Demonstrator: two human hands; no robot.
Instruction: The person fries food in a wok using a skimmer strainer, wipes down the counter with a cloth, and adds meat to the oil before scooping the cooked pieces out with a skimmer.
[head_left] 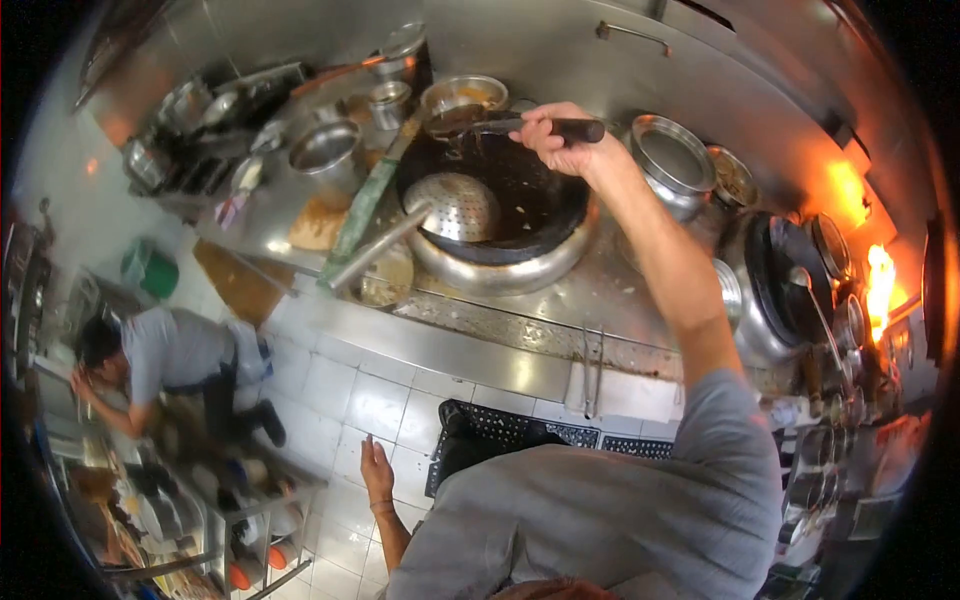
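Note:
My right hand (560,138) is closed around the dark grip of a long-handled metal cooking utensil (492,127). Its shaft runs left across the far side of a large black wok (535,205); the shape of its head is hard to make out. A round perforated skimmer (455,205) lies over the wok's near left part, its handle reaching toward the counter's front edge. Below the counter, over the tiled floor, my left hand (377,472) hangs with fingers stretched out and holds nothing.
Left of the wok stand a steel pot (328,160) and a green-stained bar (365,205). A lidded pot (673,160) sits to its right. Flames (880,290) rise at far right by a second wok (795,275). Another person (185,350) bends low at left.

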